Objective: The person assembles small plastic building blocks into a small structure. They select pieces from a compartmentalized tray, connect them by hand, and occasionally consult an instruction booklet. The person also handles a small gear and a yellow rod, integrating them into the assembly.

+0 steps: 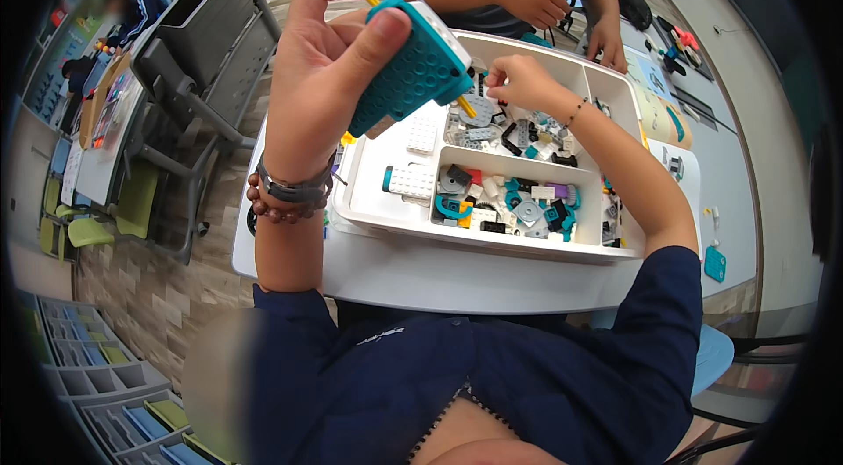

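Observation:
My left hand (323, 79) is raised above the left part of a white sorting tray (527, 243). It grips a teal and white building-brick assembly (406, 70), thumb on the studded teal face. A yellow axle (466, 107) pokes out of the assembly's lower right, and more yellow shows by my index finger. Over the tray's far compartment, my right hand (529, 84) has its fingertips pinched together. Whatever may be between them is too small to make out. Grey, black and teal pieces (518, 133) lie just below that hand.
The near compartment holds mixed small pieces (527, 209). White studded bricks (411, 180) lie in the tray's left section. Across the table, another person's hands (606, 43) are close to the tray's far edge. A teal piece (715, 264) lies on the table at right.

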Demonstrator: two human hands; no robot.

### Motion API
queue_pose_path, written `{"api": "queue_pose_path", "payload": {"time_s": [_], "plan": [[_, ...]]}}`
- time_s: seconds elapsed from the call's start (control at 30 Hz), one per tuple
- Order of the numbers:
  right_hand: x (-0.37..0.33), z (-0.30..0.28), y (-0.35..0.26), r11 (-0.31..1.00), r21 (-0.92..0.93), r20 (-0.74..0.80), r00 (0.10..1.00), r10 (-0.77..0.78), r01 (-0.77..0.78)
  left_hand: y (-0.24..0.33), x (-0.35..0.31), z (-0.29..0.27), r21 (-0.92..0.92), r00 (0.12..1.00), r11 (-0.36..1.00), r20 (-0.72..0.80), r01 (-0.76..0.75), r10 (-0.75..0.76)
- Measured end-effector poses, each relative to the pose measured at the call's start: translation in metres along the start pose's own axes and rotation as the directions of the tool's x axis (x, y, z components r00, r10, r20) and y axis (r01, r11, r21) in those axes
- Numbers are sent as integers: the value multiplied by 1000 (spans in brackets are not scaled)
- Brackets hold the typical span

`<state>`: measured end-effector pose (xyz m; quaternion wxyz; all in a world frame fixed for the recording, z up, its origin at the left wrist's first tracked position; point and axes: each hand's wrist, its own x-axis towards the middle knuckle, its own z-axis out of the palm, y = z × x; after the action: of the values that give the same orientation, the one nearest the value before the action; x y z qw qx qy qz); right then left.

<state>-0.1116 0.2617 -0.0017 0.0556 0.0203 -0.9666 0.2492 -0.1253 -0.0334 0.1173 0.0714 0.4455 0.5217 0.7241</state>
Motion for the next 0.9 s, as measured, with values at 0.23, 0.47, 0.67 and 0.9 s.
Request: {"api": "queue_pose_path", "payload": {"time_s": [0.23,0.47,0.67,0.9], "plan": [[-95,-56,-96,490,870,-70,997,26,48,-18,-5,27,-219,966,945,-33,242,-255],[-169,-63,-137,156,965,-227,969,94,210,-24,-19,66,-403,920,829,112,388,-376],[-168,-49,-121,-93,975,-197,979,43,200,-17,-34,81,-381,892,806,189,452,-411],[-172,-41,-116,-308,947,-120,990,-72,92,-10,-48,93,-324,935,877,118,355,-335]]}}
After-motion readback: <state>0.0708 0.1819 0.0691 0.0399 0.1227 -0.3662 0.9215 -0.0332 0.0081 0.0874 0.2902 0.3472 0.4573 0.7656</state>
